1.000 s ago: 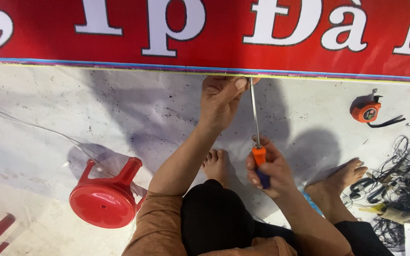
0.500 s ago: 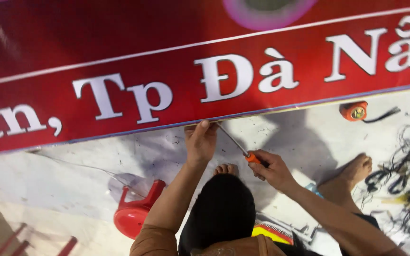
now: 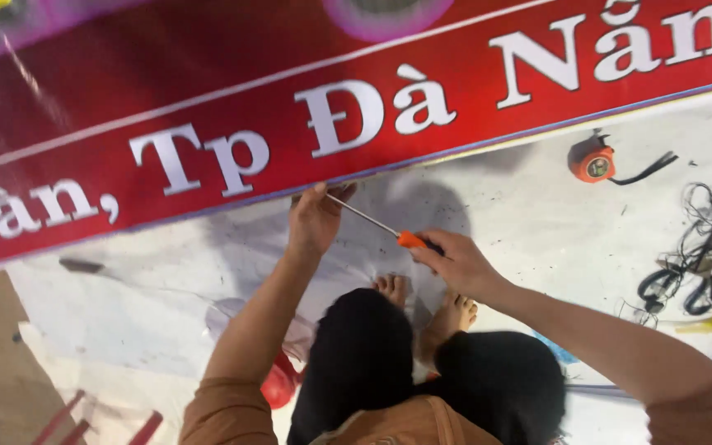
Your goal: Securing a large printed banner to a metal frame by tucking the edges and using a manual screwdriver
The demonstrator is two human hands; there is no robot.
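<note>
A long red sign board (image 3: 455,140) with white lettering lies across the floor ahead of me. My left hand (image 3: 315,218) presses on its lower edge, fingers curled around the rim. My right hand (image 3: 453,262) grips a screwdriver (image 3: 389,231) by its orange and black handle. The metal shaft slants up and left, with its tip at the board's edge beside my left fingers. My bare feet (image 3: 426,301) and dark-trousered knees (image 3: 422,371) are below my hands.
An orange tape measure (image 3: 591,161) with a black strap lies on the pale floor at the right. A tangle of black cables (image 3: 698,272) sits at the far right. A red plastic stool (image 3: 278,383) is partly hidden under my left arm.
The view has swung, so the board now runs diagonally and shows more lettering. The screwdriver has tilted from nearly upright to slanting left. The stool has slid mostly out of sight behind my arm.
</note>
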